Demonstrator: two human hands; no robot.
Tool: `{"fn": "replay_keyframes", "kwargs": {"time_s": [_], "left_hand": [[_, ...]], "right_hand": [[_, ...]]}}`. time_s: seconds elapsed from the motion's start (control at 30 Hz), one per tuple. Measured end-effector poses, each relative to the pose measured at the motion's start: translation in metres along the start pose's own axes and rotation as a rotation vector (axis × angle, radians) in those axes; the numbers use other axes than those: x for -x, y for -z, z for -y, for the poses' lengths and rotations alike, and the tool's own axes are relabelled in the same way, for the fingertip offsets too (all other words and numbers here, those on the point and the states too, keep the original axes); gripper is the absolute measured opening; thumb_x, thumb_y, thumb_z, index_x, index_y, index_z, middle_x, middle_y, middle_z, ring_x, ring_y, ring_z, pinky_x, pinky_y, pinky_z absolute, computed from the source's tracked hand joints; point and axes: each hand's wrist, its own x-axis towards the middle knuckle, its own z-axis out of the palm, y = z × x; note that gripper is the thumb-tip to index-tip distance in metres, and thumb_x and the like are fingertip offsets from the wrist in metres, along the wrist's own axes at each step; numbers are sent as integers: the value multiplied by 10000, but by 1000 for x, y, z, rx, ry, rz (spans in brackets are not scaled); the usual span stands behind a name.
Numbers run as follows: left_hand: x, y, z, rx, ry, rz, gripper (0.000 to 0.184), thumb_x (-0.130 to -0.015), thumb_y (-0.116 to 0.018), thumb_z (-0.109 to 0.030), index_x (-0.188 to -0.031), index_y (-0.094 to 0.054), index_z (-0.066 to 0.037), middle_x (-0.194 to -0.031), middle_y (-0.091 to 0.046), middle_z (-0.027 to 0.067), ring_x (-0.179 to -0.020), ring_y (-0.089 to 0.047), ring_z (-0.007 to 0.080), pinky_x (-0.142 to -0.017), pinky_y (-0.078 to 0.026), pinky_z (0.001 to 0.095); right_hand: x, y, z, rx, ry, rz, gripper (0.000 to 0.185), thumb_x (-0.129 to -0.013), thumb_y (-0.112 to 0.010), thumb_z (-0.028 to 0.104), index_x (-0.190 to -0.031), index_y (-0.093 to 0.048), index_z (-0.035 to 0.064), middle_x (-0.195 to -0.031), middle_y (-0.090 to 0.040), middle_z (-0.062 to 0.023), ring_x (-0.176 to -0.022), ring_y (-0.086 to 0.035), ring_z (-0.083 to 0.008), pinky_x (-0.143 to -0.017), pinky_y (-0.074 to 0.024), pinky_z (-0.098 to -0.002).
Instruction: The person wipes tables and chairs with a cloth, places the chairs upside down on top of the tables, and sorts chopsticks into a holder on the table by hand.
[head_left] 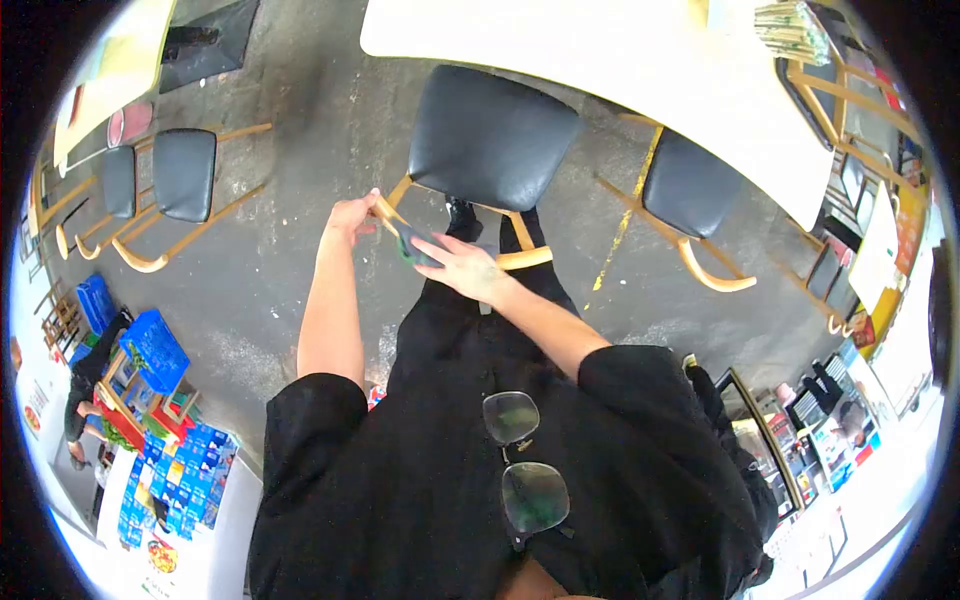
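Chair [490,135] facing twelve o'clock, backrest [525,259] axis ten-to-four; left hand [352,214] grips ten-o'clock end; right hand [462,268] over blurred dark item [408,243], grip indeterminable.

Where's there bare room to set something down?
Bare floor shows between the middle black-seated chair and the chairs at the view's left. The white table looks free along its near edge, though glare may hide things. It's crowded at the middle chair's backrest: left hand, right hand and a blurred dark item.
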Motion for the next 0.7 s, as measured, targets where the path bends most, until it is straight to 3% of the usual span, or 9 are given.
{"fn": "replay_keyframes", "kwargs": {"time_s": [0.07, 0.17, 0.2, 0.3, 0.37, 0.43, 0.5, 0.53, 0.7], "left_hand": [[-1, -4, 3, 24, 1, -47, 662, -919, -643, -596, -1279, -638, -40, -1311, -648, 168, -1089, -664, 377, -1026, -359, 626], [17, -20, 1, 165, -38, -107, 603, -914, -665, -546, -1174, -670, -2, -1123, -699, 198, -898, -734, 362, -857, -490, 594], [16, -24, 2, 167, -47, -73, 577, -956, -620, -520, -1196, -618, 5, -1081, -692, 173, -823, -738, 341, -674, -550, 509], [-1, -53, 12, 499, -152, -118, 564, -997, -566, -496, -1250, -544, 8, -1077, -660, 179, -807, -730, 329, -585, -552, 455], [-2, -69, 15, 745, -187, -102, 499, -1018, -536, -493, -1199, -508, -29, -982, -593, 147, -720, -645, 266, -578, -550, 452], [3, -75, 17, 898, -186, -68, 471, -1014, -539, -510, -1121, -522, -51, -936, -549, 125, -688, -587, 233, -567, -545, 425], [10, -78, 22, 902, -207, -99, 456, -1006, -549, -527, -1036, -513, -73, -861, -510, 87, -670, -534, 206, -565, -544, 399], [9, -79, 26, 903, -214, -120, 456, -1007, -546, -527, -1029, -513, -73, -858, -513, 88, -670, -539, 207, -562, -542, 395], [5, -84, 48, 830, -266, -228, 471, -1007, -535, -540, -1016, -504, -70, -816, -507, 80, -658, -541, 192, -527, -526, 361]], "right_hand": [[42, 14, -24, -18, 97, 44, 327, -858, -616, 187, -1169, -677, 272, -1560, -387, -44, -1301, -533, -343, -979, -564, -445], [93, 55, -56, 145, 167, 177, 274, -850, -624, 214, -1102, -706, 282, -1565, -384, -29, -1346, -493, -347, -1022, -537, -453], [106, 68, -62, 172, 139, 226, 267, -857, -620, 210, -1099, -710, 279, -1562, -386, -25, -1355, -482, -349, -1028, -533, -458], [125, 84, -69, 180, -10, 376, 256, -872, -612, 205, -1094, -719, 275, -1554, -394, -15, -1368, -462, -354, -1047, -516, -468], [127, 79, -67, 90, -181, 482, 257, -877, -609, 208, -1096, -723, 280, -1546, -402, -8, -1359, -465, -355, -1062, -503, -472], [115, 81, -56, 28, -299, 505, 273, -835, -651, 122, -1048, -737, 268, -1504, -456, -22, -1311, -499, -363, -1051, -507, -445], [109, 73, -53, 7, -385, 538, 299, -793, -681, 70, -1018, -742, 257, -1482, -487, -30, -1284, -517, -365, -1035, -514, -427], [108, 71, -54, -44, -370, 498, 324, -740, -707, 11, -976, -750, 229, -1421, -537, -44, -1214, -564, -351, -993, -528, -418], [87, 67, -55, -127, -334, 664, 314, -737, -710, 3, -968, -759, 210, -1284, -585, -73, -1120, -615, -334, -966, -526, -417]]}}
